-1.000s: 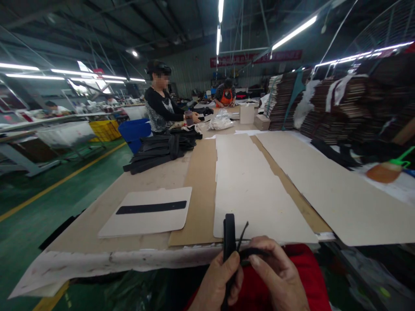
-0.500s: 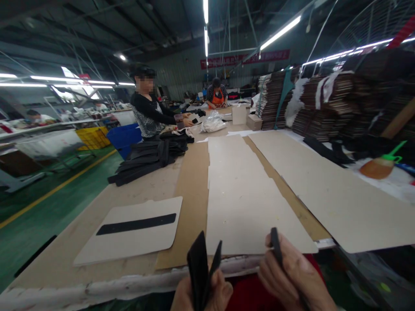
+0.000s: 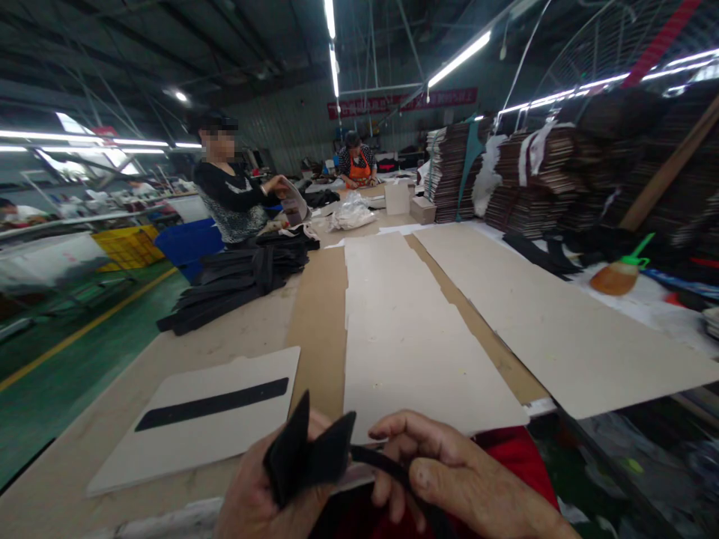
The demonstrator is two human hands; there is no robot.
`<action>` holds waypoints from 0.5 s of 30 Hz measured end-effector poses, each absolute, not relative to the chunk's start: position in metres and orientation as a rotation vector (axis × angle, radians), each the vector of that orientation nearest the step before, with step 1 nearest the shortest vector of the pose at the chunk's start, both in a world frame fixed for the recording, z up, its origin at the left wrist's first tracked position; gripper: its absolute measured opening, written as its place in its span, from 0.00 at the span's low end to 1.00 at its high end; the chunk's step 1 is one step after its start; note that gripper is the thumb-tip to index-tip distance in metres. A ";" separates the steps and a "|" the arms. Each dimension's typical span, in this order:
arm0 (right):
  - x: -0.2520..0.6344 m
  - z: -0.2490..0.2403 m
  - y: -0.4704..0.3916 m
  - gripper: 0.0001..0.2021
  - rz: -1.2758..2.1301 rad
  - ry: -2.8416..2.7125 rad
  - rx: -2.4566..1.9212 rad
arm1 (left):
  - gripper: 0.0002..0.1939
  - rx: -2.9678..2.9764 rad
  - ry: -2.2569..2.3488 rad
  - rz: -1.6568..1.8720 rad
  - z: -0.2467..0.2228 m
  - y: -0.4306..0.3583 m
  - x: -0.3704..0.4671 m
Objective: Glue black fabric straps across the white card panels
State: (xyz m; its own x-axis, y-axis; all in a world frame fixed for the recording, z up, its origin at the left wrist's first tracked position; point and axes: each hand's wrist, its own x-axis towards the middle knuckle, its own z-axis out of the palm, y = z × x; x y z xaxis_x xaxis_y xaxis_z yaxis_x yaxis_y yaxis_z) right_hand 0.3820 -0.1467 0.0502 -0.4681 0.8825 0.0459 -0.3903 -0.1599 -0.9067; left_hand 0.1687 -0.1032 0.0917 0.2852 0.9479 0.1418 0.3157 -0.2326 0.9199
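Low in the head view, my left hand (image 3: 252, 486) is wrapped round several black strips (image 3: 329, 457), whose ends fan apart above the fingers. Just right of it, my right hand (image 3: 449, 468) has its thumb and fingers round a narrow black strip (image 3: 387, 460) that curves down between the hands. To the left, a black band (image 3: 213, 404) lies across a pale board (image 3: 258, 430) on the table. Beyond my hands lies a long pale sheet (image 3: 401, 329) on brown board (image 3: 320, 322).
A second long pale sheet (image 3: 562, 322) lies to the right. Black strips are piled (image 3: 241, 277) at the left, near a standing person (image 3: 230, 187). Another person (image 3: 358, 165) leans over the far end. Brown stacks (image 3: 533, 180) and an amber bottle (image 3: 615, 277) stand right.
My hands have come closer together, the left one rising and the right one moving left. The view has shifted right. The standing person at the left has raised a pale piece.
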 end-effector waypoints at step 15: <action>0.436 0.024 -0.187 0.15 1.553 -1.151 -1.324 | 0.27 1.417 1.493 1.103 0.072 -0.073 0.165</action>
State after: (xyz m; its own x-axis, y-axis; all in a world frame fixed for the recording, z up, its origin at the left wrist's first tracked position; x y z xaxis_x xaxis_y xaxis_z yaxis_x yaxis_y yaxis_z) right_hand 0.4359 -0.1866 0.0239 -0.1554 0.9462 -0.2837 -0.0034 -0.2877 -0.9577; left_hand 0.1650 -0.0733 0.0717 -0.0685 0.9974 0.0234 0.3155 -0.0006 0.9489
